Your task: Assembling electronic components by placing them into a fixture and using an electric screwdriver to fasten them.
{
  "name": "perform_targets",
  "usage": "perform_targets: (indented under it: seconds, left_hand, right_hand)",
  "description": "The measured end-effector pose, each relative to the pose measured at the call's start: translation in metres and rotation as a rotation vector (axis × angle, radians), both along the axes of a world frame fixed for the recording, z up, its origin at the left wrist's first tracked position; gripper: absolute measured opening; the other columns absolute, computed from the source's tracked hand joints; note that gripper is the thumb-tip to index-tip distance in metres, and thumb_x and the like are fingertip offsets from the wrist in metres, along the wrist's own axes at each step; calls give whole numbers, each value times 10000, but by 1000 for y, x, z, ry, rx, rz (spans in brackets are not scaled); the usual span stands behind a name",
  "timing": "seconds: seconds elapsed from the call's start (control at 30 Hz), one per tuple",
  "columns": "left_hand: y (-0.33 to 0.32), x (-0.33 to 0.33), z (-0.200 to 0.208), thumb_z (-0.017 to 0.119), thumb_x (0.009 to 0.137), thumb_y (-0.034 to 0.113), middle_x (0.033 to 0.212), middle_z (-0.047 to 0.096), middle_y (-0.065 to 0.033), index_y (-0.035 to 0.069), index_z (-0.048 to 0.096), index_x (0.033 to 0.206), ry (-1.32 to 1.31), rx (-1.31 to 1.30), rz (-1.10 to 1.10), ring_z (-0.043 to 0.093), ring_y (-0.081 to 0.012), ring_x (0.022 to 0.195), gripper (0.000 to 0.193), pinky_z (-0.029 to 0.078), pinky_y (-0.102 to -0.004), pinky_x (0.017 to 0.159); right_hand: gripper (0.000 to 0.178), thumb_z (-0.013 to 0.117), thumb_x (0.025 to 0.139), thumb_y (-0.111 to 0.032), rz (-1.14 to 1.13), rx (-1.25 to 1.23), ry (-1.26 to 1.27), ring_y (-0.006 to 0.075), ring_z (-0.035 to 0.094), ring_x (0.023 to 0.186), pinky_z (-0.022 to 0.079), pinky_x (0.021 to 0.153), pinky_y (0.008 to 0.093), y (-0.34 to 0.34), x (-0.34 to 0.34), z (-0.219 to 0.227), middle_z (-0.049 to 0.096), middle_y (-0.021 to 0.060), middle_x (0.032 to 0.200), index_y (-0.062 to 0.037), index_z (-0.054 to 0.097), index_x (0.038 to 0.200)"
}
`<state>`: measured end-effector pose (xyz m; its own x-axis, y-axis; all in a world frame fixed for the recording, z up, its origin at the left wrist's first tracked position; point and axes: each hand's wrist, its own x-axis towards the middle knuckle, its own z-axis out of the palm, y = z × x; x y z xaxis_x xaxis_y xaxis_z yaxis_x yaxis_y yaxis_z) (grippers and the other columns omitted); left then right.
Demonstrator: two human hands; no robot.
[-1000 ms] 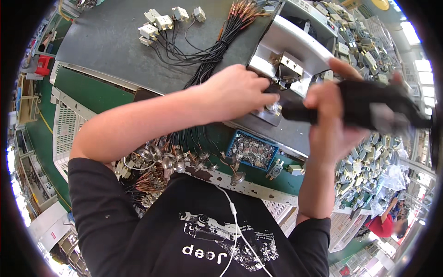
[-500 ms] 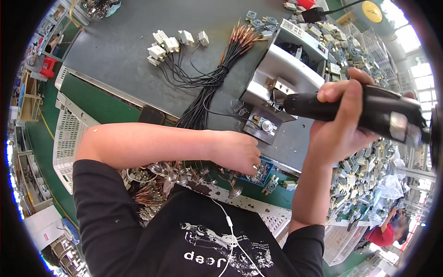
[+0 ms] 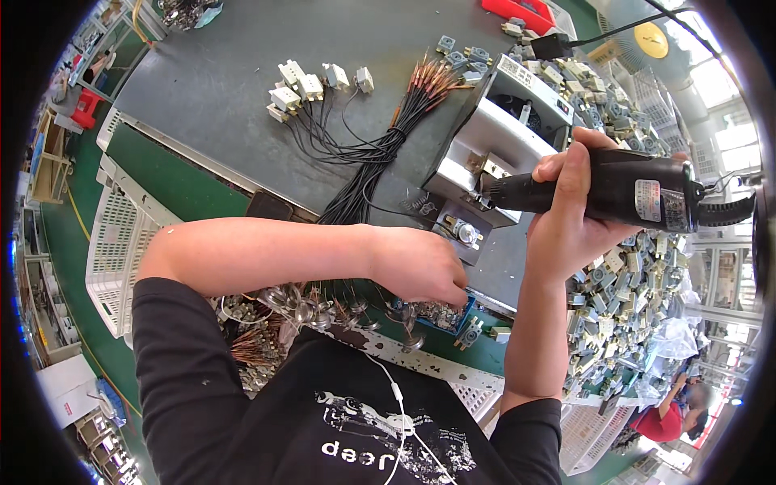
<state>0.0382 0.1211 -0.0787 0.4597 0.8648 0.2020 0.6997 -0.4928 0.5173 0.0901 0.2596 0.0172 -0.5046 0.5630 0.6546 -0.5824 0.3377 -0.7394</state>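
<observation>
My right hand (image 3: 572, 198) is wrapped round a black electric screwdriver (image 3: 622, 190), held nearly level. Its tip end points left, at the front of a metal box-shaped machine (image 3: 511, 129) with a fan inside. My left hand (image 3: 422, 265) is closed, fingertips bent down over a small blue tray (image 3: 457, 327) of tiny metal parts. Whatever those fingers hold is hidden. Beside that hand, a round metal piece with brass prongs (image 3: 462, 232) sits on the block below the machine. A bundle of black cords (image 3: 364, 174) with white blocks (image 3: 297, 81) on some ends lies left of the machine.
Heaps of grey and white plug parts (image 3: 622, 299) fill the right side. A red bin (image 3: 521, 12) stands at the far edge. Round metal pieces on wires (image 3: 299, 307) lie near my body. White plastic crates (image 3: 121, 242) flank the table, and another person (image 3: 667, 412) is at lower right.
My right hand and the screwdriver have shifted left and steadied near the machine's front. My left hand has moved slightly right and down over the blue tray.
</observation>
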Motion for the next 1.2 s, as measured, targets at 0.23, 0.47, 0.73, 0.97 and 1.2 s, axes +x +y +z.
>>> perform_targets:
  seconds: [0.23,0.47,0.73,0.97,1.2]
  left_hand:
    - [-5,-8,8,646,850,149,857,664,-90,86,674,978,-142,105,123,667,-310,905,146,521,-455,801]
    - [-12,-22,24,686,867,204,842,680,-28,117,687,900,-176,152,368,662,-249,826,92,490,-395,816]
    - [-9,-19,11,711,859,252,916,668,10,135,668,901,186,78,649,642,-191,926,131,472,-361,835]
    - [-4,-18,6,712,850,247,950,665,8,134,671,952,158,129,656,640,-203,989,158,472,-384,880]
    - [-8,-28,-10,724,836,170,1066,692,-17,117,660,894,-73,116,627,649,-221,1045,102,519,-382,863]
  right_hand:
    - [917,597,938,90,19,17,-117,139,610,624,549,599,304,4,-4,4,667,196,1037,-165,19,1602]
    - [883,583,914,76,442,24,-148,176,615,624,524,614,313,37,-15,12,661,212,1037,-116,55,1596]
    - [865,600,923,97,92,-3,-57,118,609,602,523,565,249,-3,-8,2,680,186,1028,-118,82,1583]
    - [952,596,924,102,137,-55,-142,117,602,608,523,577,259,-8,16,-1,671,173,1008,-158,-18,1603]
    - [997,615,929,87,141,-13,-141,113,602,632,521,587,248,-10,19,-11,670,154,1005,-172,-65,1611]
